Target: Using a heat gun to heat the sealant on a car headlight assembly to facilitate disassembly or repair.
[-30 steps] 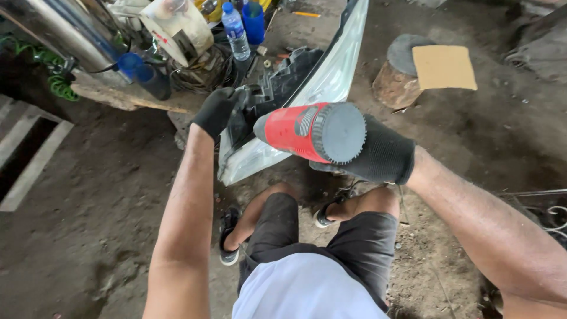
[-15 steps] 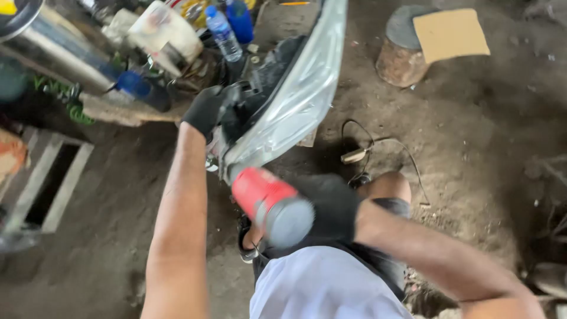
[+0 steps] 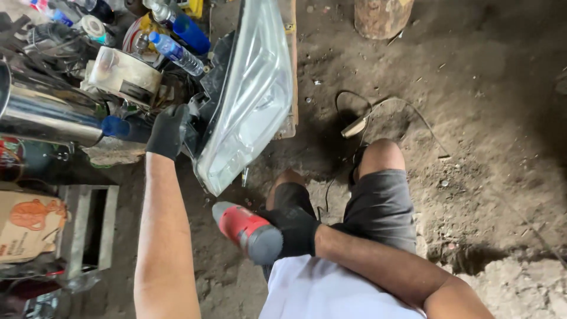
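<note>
My left hand (image 3: 168,130), in a black glove, grips the dark back housing of a car headlight (image 3: 248,100) whose clear lens faces right and stands on end over the dirt floor. My right hand (image 3: 293,230), also black-gloved, holds a red and grey power tool (image 3: 248,230) low in front of my body, below the headlight's bottom tip and apart from it. My bare knees and grey shorts (image 3: 378,201) show beneath.
A shiny metal cylinder (image 3: 47,112), plastic bottles (image 3: 177,54), a pale canister (image 3: 124,74) and clutter crowd the upper left. A wooden frame (image 3: 88,230) and a cardboard sheet (image 3: 26,224) lie at left. A wood stump (image 3: 381,16) stands at top; a cable (image 3: 378,109) trails across the dirt.
My right hand has brought the power tool down from beside the headlight lens to below it, near my lap. The left hand keeps its grip on the headlight.
</note>
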